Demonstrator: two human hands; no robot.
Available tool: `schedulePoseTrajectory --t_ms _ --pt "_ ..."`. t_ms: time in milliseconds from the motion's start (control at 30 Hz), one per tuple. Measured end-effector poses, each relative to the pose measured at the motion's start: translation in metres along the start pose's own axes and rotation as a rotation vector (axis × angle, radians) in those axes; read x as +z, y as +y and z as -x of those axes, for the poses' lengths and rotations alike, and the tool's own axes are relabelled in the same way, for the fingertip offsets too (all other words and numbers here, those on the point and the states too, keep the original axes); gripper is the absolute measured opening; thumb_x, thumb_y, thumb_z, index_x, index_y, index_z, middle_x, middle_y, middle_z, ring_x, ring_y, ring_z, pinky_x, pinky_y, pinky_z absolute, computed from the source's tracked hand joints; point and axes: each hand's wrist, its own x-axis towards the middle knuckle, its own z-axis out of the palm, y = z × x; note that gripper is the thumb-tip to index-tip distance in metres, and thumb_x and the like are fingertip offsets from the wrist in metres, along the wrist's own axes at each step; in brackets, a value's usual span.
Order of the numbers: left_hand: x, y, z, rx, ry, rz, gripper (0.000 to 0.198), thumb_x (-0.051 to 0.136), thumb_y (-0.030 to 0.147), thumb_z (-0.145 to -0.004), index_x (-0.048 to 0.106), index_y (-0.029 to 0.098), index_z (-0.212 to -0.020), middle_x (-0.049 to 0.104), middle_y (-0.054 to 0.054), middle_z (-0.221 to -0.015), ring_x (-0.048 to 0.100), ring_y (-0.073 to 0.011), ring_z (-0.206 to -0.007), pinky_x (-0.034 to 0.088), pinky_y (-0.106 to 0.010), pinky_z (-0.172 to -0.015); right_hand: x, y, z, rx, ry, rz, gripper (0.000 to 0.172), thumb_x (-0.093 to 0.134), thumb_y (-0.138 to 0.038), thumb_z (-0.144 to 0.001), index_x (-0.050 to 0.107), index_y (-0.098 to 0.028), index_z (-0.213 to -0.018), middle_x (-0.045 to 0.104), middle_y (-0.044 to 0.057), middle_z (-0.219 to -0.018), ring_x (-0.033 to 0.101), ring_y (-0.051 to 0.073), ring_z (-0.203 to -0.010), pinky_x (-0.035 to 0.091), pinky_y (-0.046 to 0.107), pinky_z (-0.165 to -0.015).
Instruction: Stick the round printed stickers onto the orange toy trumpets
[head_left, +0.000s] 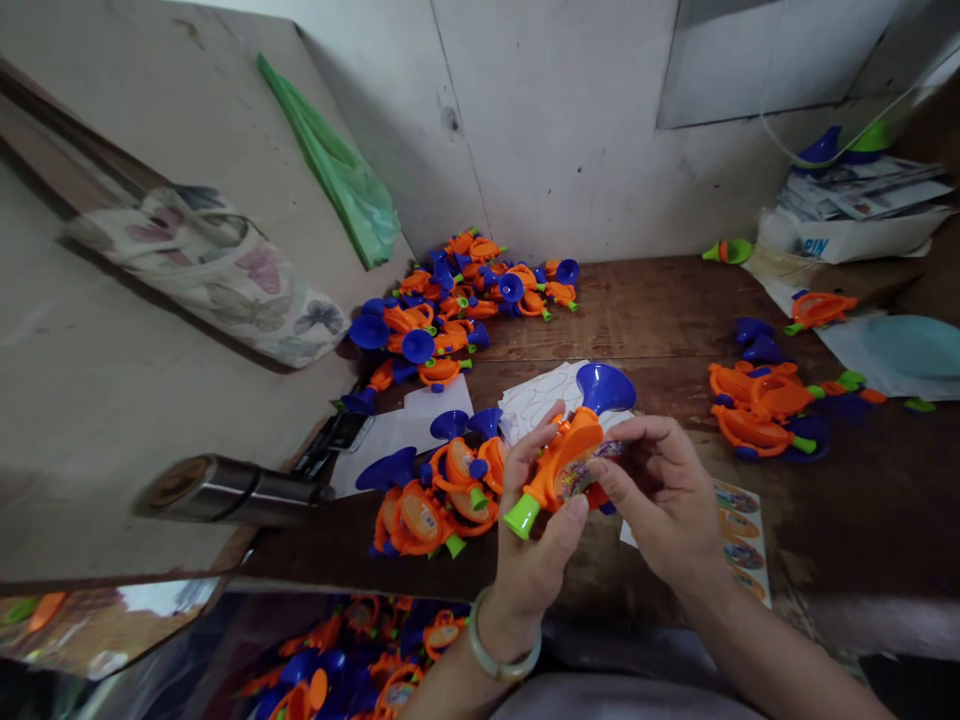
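The left hand (536, 545) is closed around the orange body of a plastic toy horn (568, 462). It holds the horn from below, with the green mouthpiece toward the near side and the blue bell toward the far side. The right hand (660, 495) is also on the horn, with its bent fingers pinching at the oval panel. Perhaps they press a small printed sticker (592, 480) there, but the view is too poor to be sure. The horn is held in the air above the wooden table (637, 310).

The horn seems light and stiff, made of hollow moulded plastic, and its smooth surface may slip a little. The wide orange body looks like the best place to take hold, because the thin bell rim could bend.

Just left of the hands lies a heap of similar horns (431, 510), and another heap (457, 300) lies farther away. On the right are more horns (757, 395) and a printed sheet of round labels (742, 540). A pale bangle (504, 640) circles the left wrist.
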Motion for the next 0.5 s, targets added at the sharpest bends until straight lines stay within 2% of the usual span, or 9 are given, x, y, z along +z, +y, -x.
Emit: schedulePoseTrajectory --t_ms 100,233,400,500 --pt "0.0009 -0.0014 -0.0006 -0.009 0.039 -0.008 0.043 0.078 0.031 -0.098 0.070 0.033 -0.140 0.060 -0.009 -0.165 0.061 -0.0327 -0.150 0.051 -0.049 -0.125 0.0007 -0.0006 0.0005 -0.019 0.001 -0.010 0.025 0.079 -0.013 -0.087 0.066 -0.029 -0.102 0.073 -0.005 -0.087 0.073 0.011 -0.072 0.061 0.019 -0.062" --pt "0.0037 -0.0008 -0.0010 -0.013 0.098 -0.051 0.036 0.078 0.033 -0.098 0.073 0.031 -0.134 0.063 -0.010 -0.161 0.059 -0.0339 -0.152 0.048 -0.053 -0.127 0.0029 0.0011 0.0017 -0.084 -0.003 0.075 0.023 0.077 -0.013 -0.090 0.066 -0.028 -0.103 0.073 -0.004 -0.088 0.072 0.012 -0.072 0.061 0.022 -0.063" --pt "0.0091 0.0041 0.0006 0.080 0.056 -0.047 0.034 0.076 0.028 -0.100 0.073 0.032 -0.134 0.062 -0.010 -0.164 0.058 -0.0360 -0.153 0.051 -0.054 -0.125 0.0019 0.0054 -0.0018 -0.321 0.093 0.333 0.013 0.074 -0.018 -0.094 0.069 -0.028 -0.100 0.072 0.001 -0.089 0.069 0.020 -0.085 0.060 0.035 -0.075" --pt "0.0095 0.0052 0.0026 0.125 0.026 -0.064 0.036 0.074 0.026 -0.102 0.072 0.035 -0.136 0.061 -0.009 -0.165 0.057 -0.0360 -0.153 0.048 -0.058 -0.127 -0.0009 0.0051 -0.0052 -0.372 0.077 0.391 0.013 0.073 -0.016 -0.095 0.070 -0.029 -0.099 0.072 0.001 -0.089 0.068 0.022 -0.089 0.059 0.038 -0.079"
